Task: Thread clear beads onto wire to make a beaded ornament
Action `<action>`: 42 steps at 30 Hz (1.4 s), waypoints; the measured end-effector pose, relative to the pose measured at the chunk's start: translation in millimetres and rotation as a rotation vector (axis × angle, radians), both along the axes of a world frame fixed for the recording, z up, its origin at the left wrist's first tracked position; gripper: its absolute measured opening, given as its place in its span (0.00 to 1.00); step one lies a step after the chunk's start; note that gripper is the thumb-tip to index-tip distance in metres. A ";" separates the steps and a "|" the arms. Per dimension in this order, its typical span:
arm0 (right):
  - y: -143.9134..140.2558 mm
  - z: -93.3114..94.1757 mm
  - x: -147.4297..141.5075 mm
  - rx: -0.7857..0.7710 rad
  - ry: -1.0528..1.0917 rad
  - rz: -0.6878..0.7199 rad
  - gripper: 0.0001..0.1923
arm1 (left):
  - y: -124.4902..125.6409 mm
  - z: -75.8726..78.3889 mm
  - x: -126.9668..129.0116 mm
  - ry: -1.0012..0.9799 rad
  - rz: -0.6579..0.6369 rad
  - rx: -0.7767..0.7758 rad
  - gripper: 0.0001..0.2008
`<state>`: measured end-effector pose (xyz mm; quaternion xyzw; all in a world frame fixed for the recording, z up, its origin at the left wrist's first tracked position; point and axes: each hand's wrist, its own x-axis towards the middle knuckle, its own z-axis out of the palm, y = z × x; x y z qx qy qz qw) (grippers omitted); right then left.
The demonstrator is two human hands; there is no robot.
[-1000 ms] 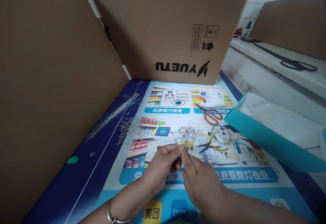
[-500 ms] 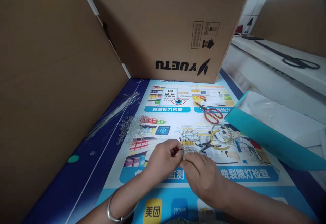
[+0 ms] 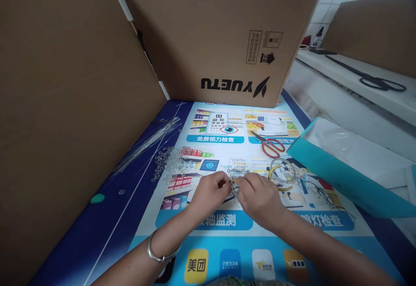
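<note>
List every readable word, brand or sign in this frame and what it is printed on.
"YUETU", upside down: cardboard box.
Arrow sign and small framed print on the box: too small to read.
"免费视力检查": printed mat.
"轴监测", partly covered by the left hand: mat.
"美团": yellow icon on the mat.
Other mat captions: covered or blurred.

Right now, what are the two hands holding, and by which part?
Both hands, left hand and right hand, pinch the near edge of a tangled wire piece between them; the exact grip spot is too small to tell.
</note>
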<state>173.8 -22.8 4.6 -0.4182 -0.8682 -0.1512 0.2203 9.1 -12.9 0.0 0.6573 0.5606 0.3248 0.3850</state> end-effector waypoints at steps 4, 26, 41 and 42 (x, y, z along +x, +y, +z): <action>-0.5 -3.2 -2.1 0.076 -0.016 0.012 0.08 | 1.0 -4.4 5.1 -0.257 0.089 -0.134 0.05; -29.3 -19.5 -29.3 -0.005 -0.153 0.189 0.09 | 5.3 -11.6 10.2 -0.970 0.105 -0.478 0.12; 13.6 -16.1 -17.6 0.110 -0.030 0.132 0.08 | 13.2 -25.0 8.0 -0.787 0.112 -0.427 0.11; 15.4 -18.0 -17.8 0.117 -0.036 0.130 0.08 | 13.9 -27.2 7.6 -0.772 0.125 -0.416 0.11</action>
